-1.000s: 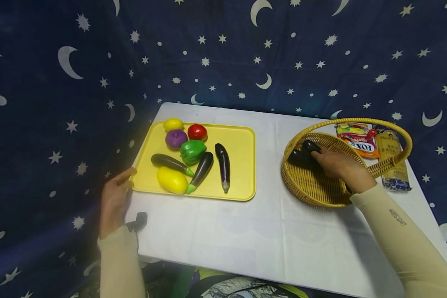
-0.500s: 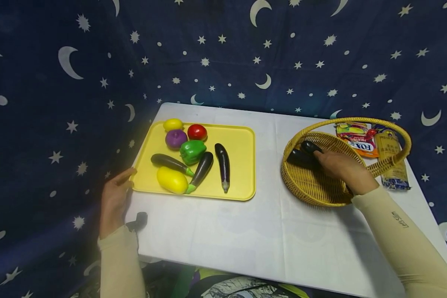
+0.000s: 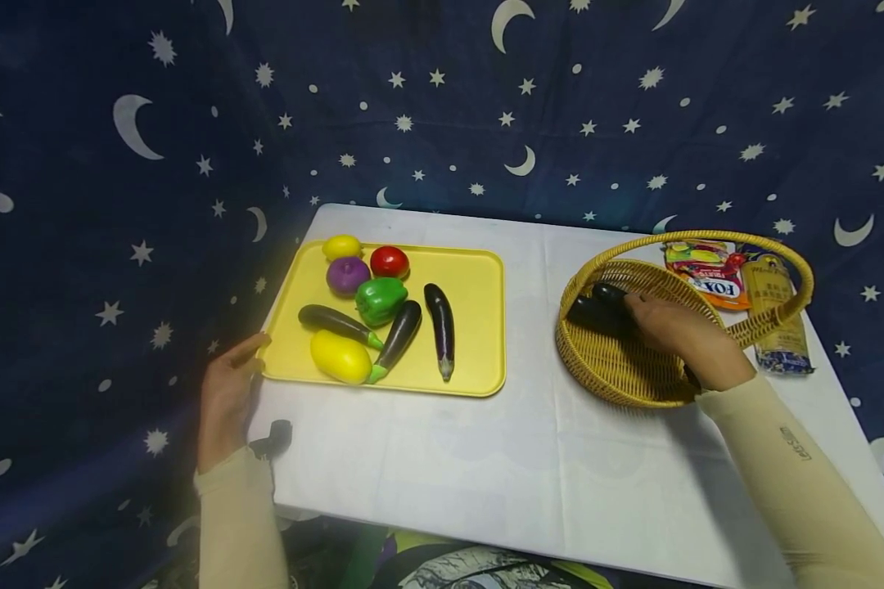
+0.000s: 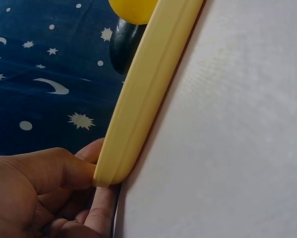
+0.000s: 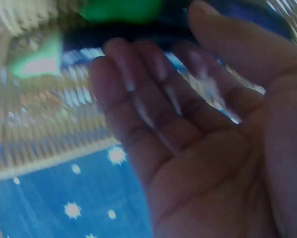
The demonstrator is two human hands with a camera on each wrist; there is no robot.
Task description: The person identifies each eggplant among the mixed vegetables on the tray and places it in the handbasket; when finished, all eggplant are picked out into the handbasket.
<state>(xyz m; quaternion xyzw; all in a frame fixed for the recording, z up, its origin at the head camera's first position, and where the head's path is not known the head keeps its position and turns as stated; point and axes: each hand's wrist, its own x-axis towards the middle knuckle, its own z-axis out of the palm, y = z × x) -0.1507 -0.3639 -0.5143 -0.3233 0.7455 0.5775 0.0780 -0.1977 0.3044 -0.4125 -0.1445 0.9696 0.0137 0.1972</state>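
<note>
My left hand [image 3: 224,397] pinches the near left corner of a yellow tray [image 3: 480,327]; in the left wrist view the thumb lies against the rim, a finger below. On the tray lie a long dark eggplant [image 3: 442,331], two smaller eggplants [image 3: 401,335], a green bell pepper [image 3: 381,300], a tomato [image 3: 390,262], a purple round vegetable [image 3: 348,276], a lemon [image 3: 342,247] and a larger yellow fruit [image 3: 340,357]. Inside a wicker basket [image 3: 597,380], my right hand [image 3: 681,327] is at two dark eggplants [image 3: 593,315]. Its fingers look extended in the blurred right wrist view, beside a dark eggplant [image 5: 123,32].
The basket's tall handle [image 3: 707,237] arches over my right wrist. Behind the basket lie a colourful FOX'S candy bag [image 3: 707,274] and a gold packet [image 3: 773,303]. A white cloth covers the table [image 3: 427,458], and a starry dark blue curtain [image 3: 457,90] hangs behind it.
In the basket, my right hand has shifted slightly, its thumb now a little farther from the upper eggplant's end. The left hand and the tray stay where they were.
</note>
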